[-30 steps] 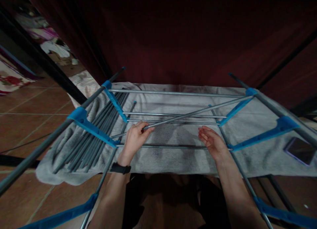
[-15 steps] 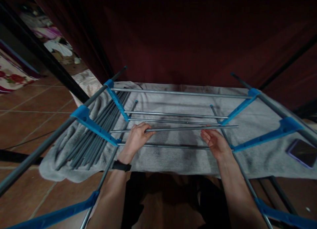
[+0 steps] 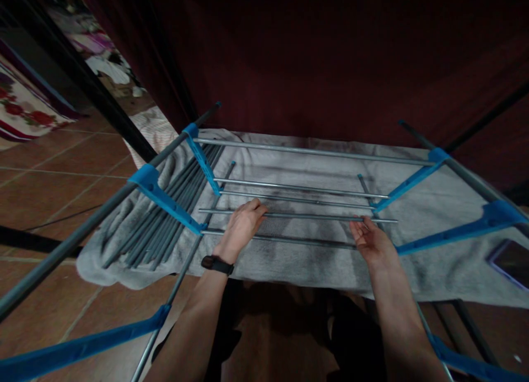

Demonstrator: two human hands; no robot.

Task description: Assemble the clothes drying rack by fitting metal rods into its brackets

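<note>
A loose grey metal rod (image 3: 309,216) lies crosswise in front of me, above the grey blanket. My left hand (image 3: 243,225) is closed around it left of the middle; a dark watch band circles that wrist. Near the rod's right end, my right hand (image 3: 370,238) grips it between thumb and fingers, palm turned up. Around the rod stands a frame of grey tubes with blue plastic brackets, among them a left bracket (image 3: 169,205) and a right bracket (image 3: 446,233). Further crossbars, such as the far crossbar (image 3: 314,152), span between the brackets.
Several grey tubes (image 3: 173,216) lie bundled on the blanket (image 3: 297,266) at left. A phone (image 3: 510,263) rests on it at right. A dark red curtain (image 3: 297,57) hangs behind. Dark poles slant at both sides above the tiled floor (image 3: 49,205).
My right hand has closed on the rod's right end, where its fingers were open beneath it. The rod has shifted slightly, its left end higher in view. The camera view has also shifted a little.
</note>
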